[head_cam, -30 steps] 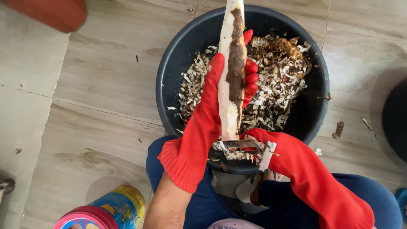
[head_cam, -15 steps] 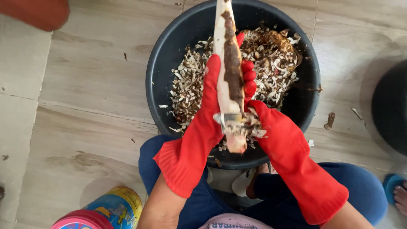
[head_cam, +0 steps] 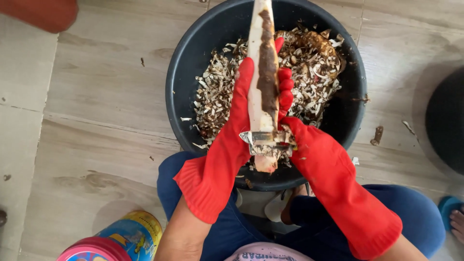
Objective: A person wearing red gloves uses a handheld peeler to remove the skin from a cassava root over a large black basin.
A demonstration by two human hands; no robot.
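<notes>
Head view: left hand (head_cam: 241,121), red-gloved, grips a long root (head_cam: 262,82) upright over the basin (head_cam: 186,72) of peelings; right hand (head_cam: 309,145) clasps a peeler (head_cam: 266,141) pressed across its lower end.

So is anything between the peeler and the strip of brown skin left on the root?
Nothing visible. The peeler in the right hand lies directly on the root, at the lower end of the brown strip. The left hand grips from behind.

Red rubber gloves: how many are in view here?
2. One glove is on the left hand, which grips the long pale root over the dark basin. The other is on the right hand, which holds the peeler across the root's lower end.
</notes>
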